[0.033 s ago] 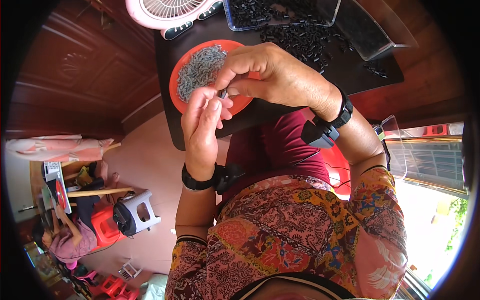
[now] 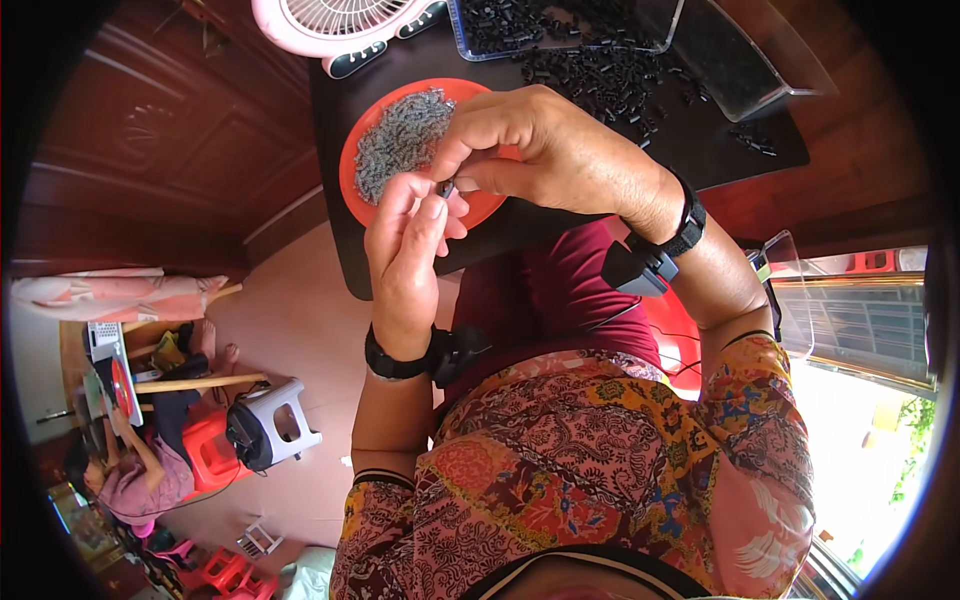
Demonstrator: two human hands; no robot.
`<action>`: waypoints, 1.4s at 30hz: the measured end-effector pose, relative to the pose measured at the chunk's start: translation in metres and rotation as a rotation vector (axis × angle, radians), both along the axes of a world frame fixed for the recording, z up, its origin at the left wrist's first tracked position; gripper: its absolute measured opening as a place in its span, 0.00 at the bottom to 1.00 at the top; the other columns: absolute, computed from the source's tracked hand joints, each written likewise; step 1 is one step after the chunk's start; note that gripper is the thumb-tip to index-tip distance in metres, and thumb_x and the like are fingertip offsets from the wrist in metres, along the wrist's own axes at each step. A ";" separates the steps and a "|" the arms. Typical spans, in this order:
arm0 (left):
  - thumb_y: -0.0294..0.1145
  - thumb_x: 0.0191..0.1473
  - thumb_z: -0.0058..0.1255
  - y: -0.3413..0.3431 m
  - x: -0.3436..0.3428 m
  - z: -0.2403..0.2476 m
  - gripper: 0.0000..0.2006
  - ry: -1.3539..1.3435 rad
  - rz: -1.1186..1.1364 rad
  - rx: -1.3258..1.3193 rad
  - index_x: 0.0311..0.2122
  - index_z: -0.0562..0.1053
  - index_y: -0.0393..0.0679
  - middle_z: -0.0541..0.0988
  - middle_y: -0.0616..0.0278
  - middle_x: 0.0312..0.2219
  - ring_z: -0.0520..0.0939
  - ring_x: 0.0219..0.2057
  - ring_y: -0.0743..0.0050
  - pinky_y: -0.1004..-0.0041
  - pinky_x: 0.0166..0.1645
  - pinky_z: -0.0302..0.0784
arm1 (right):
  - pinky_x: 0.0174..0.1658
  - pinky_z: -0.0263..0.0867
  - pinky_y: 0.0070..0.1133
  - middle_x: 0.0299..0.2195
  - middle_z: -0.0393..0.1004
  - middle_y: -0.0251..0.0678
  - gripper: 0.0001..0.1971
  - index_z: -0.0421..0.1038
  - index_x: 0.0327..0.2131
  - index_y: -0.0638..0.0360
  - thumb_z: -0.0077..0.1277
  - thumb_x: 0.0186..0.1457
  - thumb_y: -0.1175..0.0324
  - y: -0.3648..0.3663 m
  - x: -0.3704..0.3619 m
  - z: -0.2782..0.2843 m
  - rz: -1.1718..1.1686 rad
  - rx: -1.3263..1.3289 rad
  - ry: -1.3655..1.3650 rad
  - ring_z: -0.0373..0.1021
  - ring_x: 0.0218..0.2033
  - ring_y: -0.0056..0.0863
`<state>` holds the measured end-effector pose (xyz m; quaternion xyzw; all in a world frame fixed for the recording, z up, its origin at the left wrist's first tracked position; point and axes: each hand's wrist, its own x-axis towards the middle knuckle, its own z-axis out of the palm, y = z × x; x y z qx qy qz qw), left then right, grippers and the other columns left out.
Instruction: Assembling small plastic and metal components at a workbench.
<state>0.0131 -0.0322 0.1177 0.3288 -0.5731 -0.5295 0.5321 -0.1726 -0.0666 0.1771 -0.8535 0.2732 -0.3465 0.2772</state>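
Over the near right part of a round orange-red tray [image 2: 349,190], my two hands meet at a small black plastic piece [image 2: 445,188]. My left hand [image 2: 405,260] is closed, pinching the piece between thumb and fingers. From the right, my right hand [image 2: 540,150] reaches in, its thumb and index finger pressed together at the top of the same piece. Whether a second tiny part sits in the right fingertips is hidden. A heap of small grey metal parts, spring-like in look [image 2: 400,145], lies in the tray.
Many loose black pieces [image 2: 600,85] lie on the black tabletop [image 2: 345,250] beyond my right hand. A clear bin [image 2: 460,45] behind holds more; another clear container [image 2: 770,95] stands at right. A pink fan [image 2: 330,30] is at the back left. Another person [image 2: 150,480] sits at far left.
My left hand has shifted very slightly to the right. Both hands stay at the small black piece; nothing else has visibly moved.
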 end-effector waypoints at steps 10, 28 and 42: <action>0.38 0.61 0.36 -0.002 0.004 -0.013 0.14 0.257 -0.144 0.214 0.35 0.68 0.38 0.71 0.62 0.22 0.70 0.22 0.78 0.80 0.28 0.61 | 0.37 0.70 0.22 0.30 0.76 0.37 0.09 0.74 0.35 0.62 0.60 0.47 0.75 -0.002 0.004 -0.025 -0.059 0.150 -0.209 0.75 0.31 0.28; 0.37 0.59 0.44 0.002 0.007 -0.012 0.11 0.118 -0.052 0.102 0.36 0.67 0.38 0.73 0.63 0.25 0.72 0.26 0.80 0.80 0.33 0.64 | 0.36 0.68 0.23 0.28 0.74 0.34 0.08 0.75 0.31 0.59 0.61 0.45 0.73 0.006 0.012 -0.027 -0.085 0.112 -0.221 0.73 0.32 0.30; 0.39 0.59 0.41 0.000 0.016 -0.013 0.13 0.155 -0.110 0.208 0.34 0.68 0.38 0.71 0.63 0.24 0.71 0.25 0.79 0.80 0.30 0.63 | 0.38 0.68 0.25 0.28 0.75 0.36 0.06 0.75 0.31 0.59 0.58 0.46 0.73 -0.010 0.013 -0.036 -0.002 -0.021 -0.107 0.73 0.33 0.32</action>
